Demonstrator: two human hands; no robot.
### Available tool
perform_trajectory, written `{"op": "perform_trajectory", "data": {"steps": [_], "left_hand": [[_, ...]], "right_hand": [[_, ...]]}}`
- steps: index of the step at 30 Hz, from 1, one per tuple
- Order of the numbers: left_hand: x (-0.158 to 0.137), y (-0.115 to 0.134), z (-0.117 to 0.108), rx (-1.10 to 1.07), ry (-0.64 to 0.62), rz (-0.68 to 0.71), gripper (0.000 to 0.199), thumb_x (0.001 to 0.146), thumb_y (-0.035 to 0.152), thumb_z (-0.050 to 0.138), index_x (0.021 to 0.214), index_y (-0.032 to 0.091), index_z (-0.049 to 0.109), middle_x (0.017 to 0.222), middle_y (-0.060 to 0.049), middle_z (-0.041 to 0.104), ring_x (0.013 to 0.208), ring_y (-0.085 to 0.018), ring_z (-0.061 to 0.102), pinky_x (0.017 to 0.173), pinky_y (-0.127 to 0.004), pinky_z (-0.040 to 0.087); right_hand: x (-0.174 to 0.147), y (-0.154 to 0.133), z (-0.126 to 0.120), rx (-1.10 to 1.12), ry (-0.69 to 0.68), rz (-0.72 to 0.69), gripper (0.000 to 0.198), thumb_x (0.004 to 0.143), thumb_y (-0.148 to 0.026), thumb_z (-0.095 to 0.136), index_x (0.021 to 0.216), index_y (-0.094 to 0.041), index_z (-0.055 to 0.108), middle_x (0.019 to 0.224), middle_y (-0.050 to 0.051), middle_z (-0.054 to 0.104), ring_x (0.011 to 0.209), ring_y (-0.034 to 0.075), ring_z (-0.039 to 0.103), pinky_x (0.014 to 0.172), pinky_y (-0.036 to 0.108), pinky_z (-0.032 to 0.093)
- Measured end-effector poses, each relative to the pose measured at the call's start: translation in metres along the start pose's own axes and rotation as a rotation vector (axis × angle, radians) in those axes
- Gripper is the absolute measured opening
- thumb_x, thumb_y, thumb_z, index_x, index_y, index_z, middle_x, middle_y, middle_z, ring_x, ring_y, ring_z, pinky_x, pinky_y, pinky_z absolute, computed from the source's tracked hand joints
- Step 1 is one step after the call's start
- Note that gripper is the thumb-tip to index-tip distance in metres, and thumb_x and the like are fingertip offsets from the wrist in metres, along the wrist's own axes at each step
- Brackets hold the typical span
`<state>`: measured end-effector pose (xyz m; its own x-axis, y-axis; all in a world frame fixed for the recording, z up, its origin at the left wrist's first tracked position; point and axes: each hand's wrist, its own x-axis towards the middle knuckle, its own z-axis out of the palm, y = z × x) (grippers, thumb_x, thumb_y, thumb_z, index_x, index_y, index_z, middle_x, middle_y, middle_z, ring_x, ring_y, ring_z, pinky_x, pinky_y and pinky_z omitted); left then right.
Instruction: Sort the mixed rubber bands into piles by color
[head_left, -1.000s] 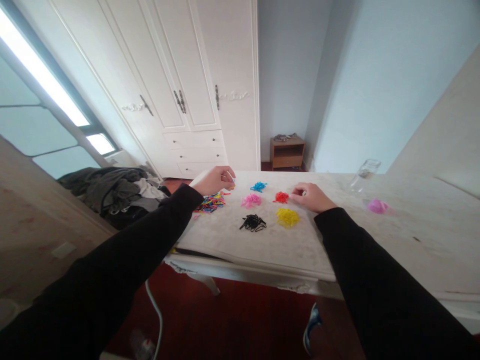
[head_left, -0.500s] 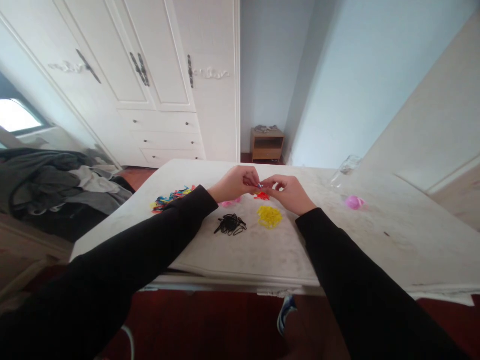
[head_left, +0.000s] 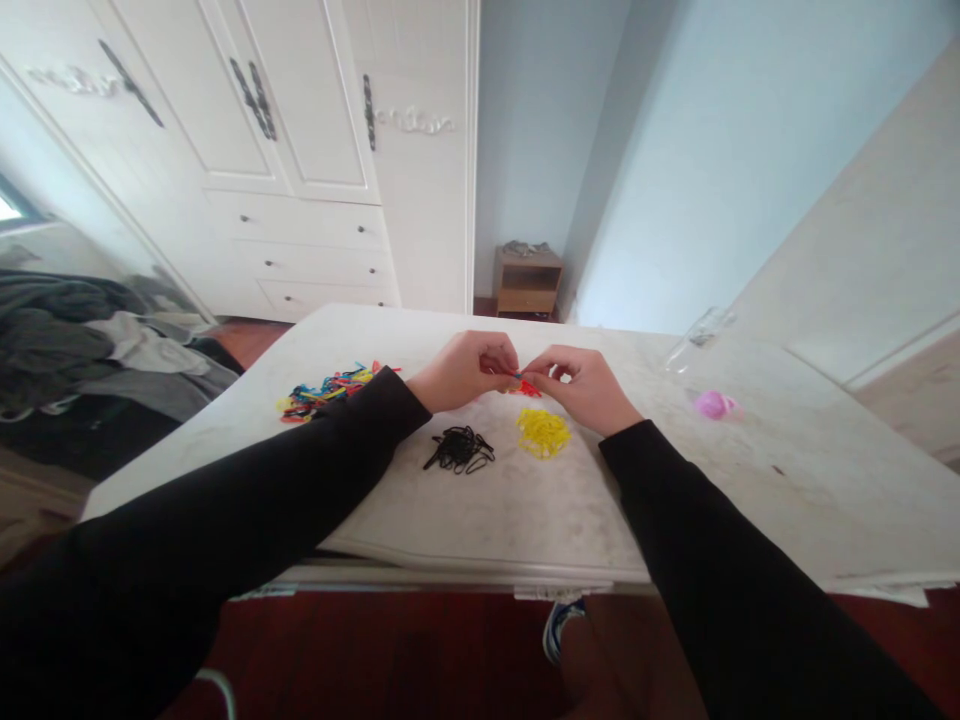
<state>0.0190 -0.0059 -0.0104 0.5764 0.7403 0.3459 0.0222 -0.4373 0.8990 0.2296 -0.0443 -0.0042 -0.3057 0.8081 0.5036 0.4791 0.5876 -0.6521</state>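
Above the white table (head_left: 480, 515), my left hand (head_left: 466, 370) and my right hand (head_left: 576, 385) meet fingertip to fingertip. Both pinch a small blue rubber band (head_left: 518, 377), mostly covered by the fingers. Just below the fingertips lies a small heap of red rubber bands (head_left: 529, 389). Closer to me are a pile of yellow rubber bands (head_left: 544, 433) and a pile of black rubber bands (head_left: 459, 450). A mixed heap of coloured rubber bands (head_left: 326, 391) spreads out left of my left hand, partly behind the sleeve.
A clear bottle (head_left: 699, 338) lies toward the back right of the table, with a pink object (head_left: 714, 405) in front of it. Dark clothes (head_left: 60, 340) are piled at the left. Beyond the table stand a white wardrobe (head_left: 315, 240) and a small wooden nightstand (head_left: 529, 283).
The view has shifted slightly. My hands stay together at the same spot, fingertips still pinched. Pink bands seen earlier beneath my left hand are now hidden.
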Motion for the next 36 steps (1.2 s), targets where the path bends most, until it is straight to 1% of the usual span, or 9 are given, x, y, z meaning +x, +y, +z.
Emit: {"op": "perform_trajectory", "data": {"steps": [4,8,12,15,17,20,25,29,36], "left_hand": [[0.001,0.003,0.001,-0.168,0.064,-0.111,0.014,0.076,0.012,0.080,0.083,0.013,0.068,0.074,-0.003,0.074,0.068,-0.011,0.067,0.070,-0.026,0.056],[0.003,0.005,0.000,-0.509,0.148,-0.305,0.010,0.081,0.006,0.073,0.090,0.011,0.072,0.090,-0.008,0.076,0.072,-0.009,0.064,0.074,-0.024,0.055],[0.005,0.008,-0.006,-0.780,0.207,-0.465,0.023,0.078,-0.005,0.057,0.089,0.009,0.072,0.088,-0.010,0.072,0.067,-0.008,0.060,0.065,-0.020,0.054],[0.006,0.009,-0.009,-0.822,0.218,-0.501,0.021,0.077,0.001,0.054,0.082,0.011,0.071,0.077,-0.008,0.066,0.060,-0.009,0.055,0.055,-0.020,0.049],[0.006,0.009,-0.009,-0.743,0.192,-0.495,0.016,0.081,0.011,0.055,0.079,0.012,0.071,0.066,-0.004,0.057,0.051,-0.009,0.045,0.045,-0.022,0.039],[0.004,0.009,-0.006,-0.425,0.167,-0.381,0.014,0.082,0.025,0.065,0.076,0.014,0.070,0.053,0.004,0.038,0.045,-0.007,0.026,0.041,-0.024,0.020],[-0.001,0.011,0.000,0.128,0.156,-0.055,0.023,0.076,0.032,0.080,0.089,0.014,0.075,0.052,0.010,0.032,0.049,-0.007,0.024,0.049,-0.025,0.016],[-0.002,0.007,0.002,0.206,0.152,0.029,0.026,0.078,0.035,0.080,0.091,0.014,0.076,0.051,0.011,0.030,0.050,-0.007,0.022,0.051,-0.026,0.017],[0.000,0.004,0.003,0.245,0.131,0.015,0.017,0.083,0.031,0.071,0.078,0.014,0.071,0.050,0.010,0.030,0.049,-0.007,0.023,0.050,-0.026,0.017]], "right_hand": [[0.000,0.004,-0.001,0.009,0.134,0.035,0.013,0.084,-0.029,0.070,0.078,-0.019,0.074,0.074,0.003,0.073,0.067,0.015,0.060,0.062,0.029,0.044],[0.000,0.006,-0.003,0.022,0.204,0.060,0.014,0.085,-0.032,0.069,0.079,-0.019,0.071,0.076,0.003,0.072,0.067,0.015,0.059,0.062,0.030,0.044],[0.000,0.004,-0.003,0.014,0.197,0.080,0.016,0.085,-0.034,0.070,0.080,-0.020,0.071,0.078,0.003,0.072,0.068,0.015,0.059,0.063,0.030,0.045],[0.000,0.003,-0.003,0.002,0.188,0.090,0.017,0.085,-0.036,0.070,0.080,-0.020,0.071,0.078,0.004,0.072,0.068,0.016,0.060,0.063,0.031,0.045],[0.000,0.003,-0.003,0.003,0.184,0.093,0.018,0.085,-0.037,0.071,0.080,-0.020,0.071,0.078,0.004,0.072,0.069,0.016,0.060,0.063,0.031,0.045],[0.000,0.004,-0.003,0.026,0.172,0.099,0.019,0.085,-0.039,0.071,0.080,-0.020,0.072,0.077,0.003,0.072,0.069,0.016,0.059,0.061,0.030,0.044],[0.000,0.004,-0.002,0.059,0.162,0.122,0.021,0.084,-0.040,0.072,0.079,-0.020,0.072,0.075,0.003,0.071,0.065,0.015,0.057,0.059,0.030,0.042],[0.000,0.002,-0.001,0.079,0.136,0.113,0.021,0.084,-0.039,0.072,0.080,-0.019,0.073,0.073,0.002,0.070,0.065,0.014,0.056,0.059,0.029,0.041],[0.001,0.001,0.001,0.076,0.133,0.116,0.017,0.082,-0.035,0.071,0.076,-0.019,0.069,0.071,0.002,0.068,0.065,0.015,0.055,0.061,0.030,0.040]]}}
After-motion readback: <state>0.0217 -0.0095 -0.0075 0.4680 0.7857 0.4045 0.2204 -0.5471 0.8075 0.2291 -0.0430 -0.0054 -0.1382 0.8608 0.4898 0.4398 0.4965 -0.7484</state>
